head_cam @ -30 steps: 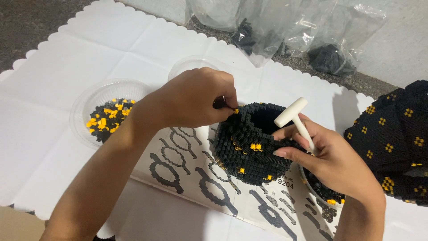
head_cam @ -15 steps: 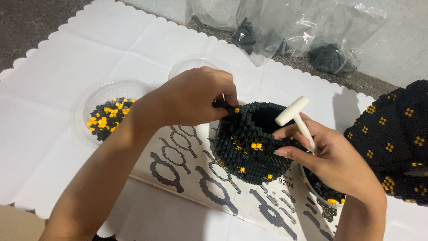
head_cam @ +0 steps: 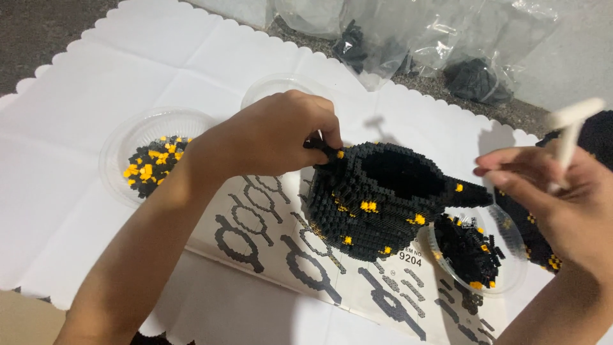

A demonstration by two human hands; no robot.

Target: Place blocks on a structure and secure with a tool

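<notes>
Pinching a small black brick against the rim of the hollow black block model [head_cam: 377,198], the left hand [head_cam: 281,137] has its fingers closed narrow on that piece. The right hand [head_cam: 562,198] hangs off to the side, blurred, curled loosely around a white T-shaped tool [head_cam: 568,137]. The model sits on a printed instruction sheet [head_cam: 274,255], between a clear dish of black and orange bricks [head_cam: 150,163] and another clear dish of mostly black ones [head_cam: 476,252]. Built of tiny studded bricks, it looks stiff but likely brittle; cupping the broad lower wall seems safer than gripping the thin rim or jutting side.
</notes>
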